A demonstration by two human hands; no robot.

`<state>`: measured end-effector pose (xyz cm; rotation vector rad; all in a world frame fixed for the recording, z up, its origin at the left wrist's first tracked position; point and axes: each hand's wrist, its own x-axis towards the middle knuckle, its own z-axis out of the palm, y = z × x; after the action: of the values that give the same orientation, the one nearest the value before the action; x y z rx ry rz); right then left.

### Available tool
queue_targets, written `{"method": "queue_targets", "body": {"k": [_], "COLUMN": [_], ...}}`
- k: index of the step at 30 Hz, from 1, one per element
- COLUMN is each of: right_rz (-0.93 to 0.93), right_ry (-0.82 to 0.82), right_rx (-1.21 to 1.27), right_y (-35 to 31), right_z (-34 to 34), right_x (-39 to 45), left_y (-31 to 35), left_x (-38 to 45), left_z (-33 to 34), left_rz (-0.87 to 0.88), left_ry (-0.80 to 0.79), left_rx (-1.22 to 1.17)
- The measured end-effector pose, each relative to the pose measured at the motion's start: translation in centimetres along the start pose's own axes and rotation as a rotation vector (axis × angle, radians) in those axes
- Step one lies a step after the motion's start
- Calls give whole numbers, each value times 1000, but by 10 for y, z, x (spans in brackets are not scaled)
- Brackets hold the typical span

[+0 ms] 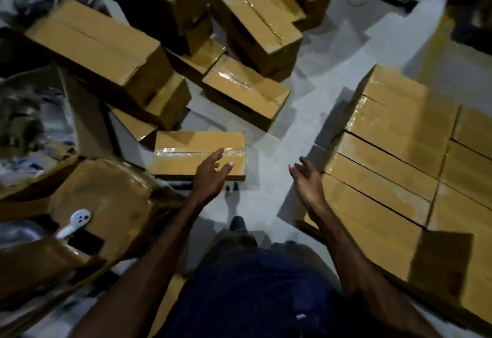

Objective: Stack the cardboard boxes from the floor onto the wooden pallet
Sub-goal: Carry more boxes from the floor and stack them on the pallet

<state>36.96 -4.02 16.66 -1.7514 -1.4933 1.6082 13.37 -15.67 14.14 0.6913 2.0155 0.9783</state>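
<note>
Head cam: left hand (211,175) & right hand (306,177) both slack-fingered, empty, over taped rectangular cardboard box (186,148).

arms: both bare from as far up as the frame shows, no sleeves visible
left hand (213,175): bare, no glove, no ring or watch seen
right hand (306,180): bare, no glove, wrist bare too
torso: dark navy garment, fills the bottom centre of the view
marking: small pale rectangular tag or label on the navy fabric, low on the right side, text unreadable
legs: lighter grey-brown garment below the navy
footwear: one dark toe visible on the floor, type unclear, blurred
</note>
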Motion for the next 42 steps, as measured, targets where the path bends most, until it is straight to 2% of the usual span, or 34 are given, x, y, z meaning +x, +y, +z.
{"method": "queue_targets", "body": {"k": [9,13,19,23,31,34,40,42], "right_rz": [72,100,157,221,351,427,633,724], "right_ry": [-133,-205,-266,-254,-162,-132,-155,-183], "right_rx": [-136,-153,-220,-287,-261,-316,-188,-60], "right_y": [-34,-48,-48,-33,67,160,242,274], "right_z": [80,114,165,194,281,326,406,432], "right_x": [60,97,165,204,269,308,313,321], "left_y": [-18,-15,-32,-66,-180,-242,-332,-354], "left_x": [49,81,159,216,343,392,462,490], "left_z": [-55,-81,-113,-118,-112,-98,-76,-69], "left_rz": [-112,-136,-175,-160,-39,7,37,69], "left_ry": [106,121,78,-50,-348,-429,-535,-544], "left_rx": [-35,35,238,356,642,731,867,886]}}
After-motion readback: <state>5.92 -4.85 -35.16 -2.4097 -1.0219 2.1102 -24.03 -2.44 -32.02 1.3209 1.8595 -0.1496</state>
